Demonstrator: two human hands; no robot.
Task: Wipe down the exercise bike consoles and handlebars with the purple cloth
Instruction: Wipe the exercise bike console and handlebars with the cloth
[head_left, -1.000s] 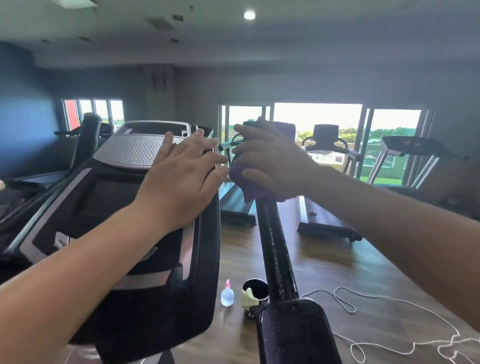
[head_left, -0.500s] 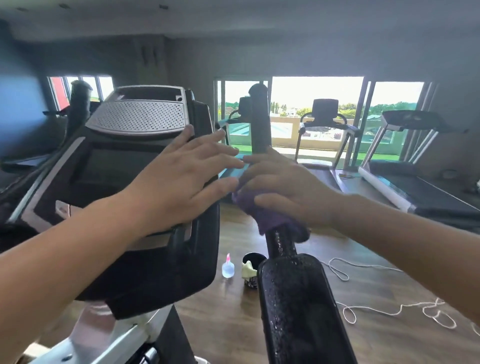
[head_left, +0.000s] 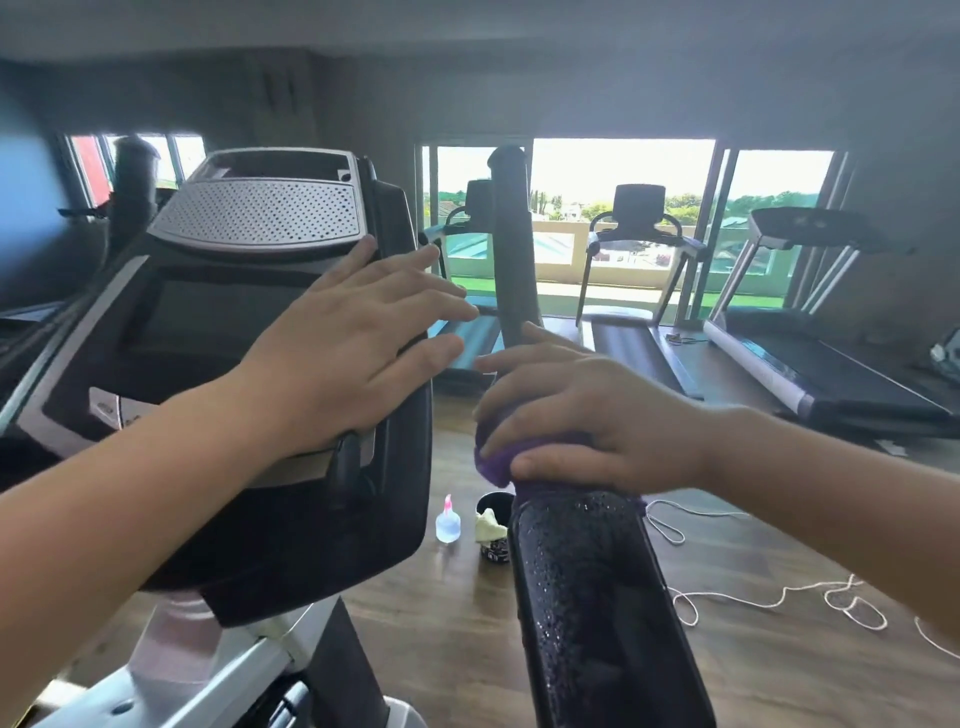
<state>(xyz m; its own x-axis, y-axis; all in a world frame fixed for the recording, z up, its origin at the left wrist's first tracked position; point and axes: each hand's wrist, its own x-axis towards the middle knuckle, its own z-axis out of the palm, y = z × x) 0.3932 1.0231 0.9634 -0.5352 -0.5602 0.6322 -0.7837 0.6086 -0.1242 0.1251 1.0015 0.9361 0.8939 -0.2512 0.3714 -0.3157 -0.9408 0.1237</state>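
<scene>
Head view: right hand (head_left: 597, 415) is curling its fingers round the purple cloth (head_left: 496, 460), clamping it on the handlebar (head_left: 514, 249); the bar's long axis is running 12 to 6 o'clock. Wet pad (head_left: 587, 597) is lying at 6 from the cloth. Left hand (head_left: 353, 343) is resting flat, fingers straight, on the console (head_left: 218, 322) at 9.

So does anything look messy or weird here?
Yes. A white cord lies in loose, tangled loops across the wooden floor on the right, easy to trip on. A small bottle and a black cup holding a pale cloth stand on the floor. Droplets speckle the black handlebar.
</scene>
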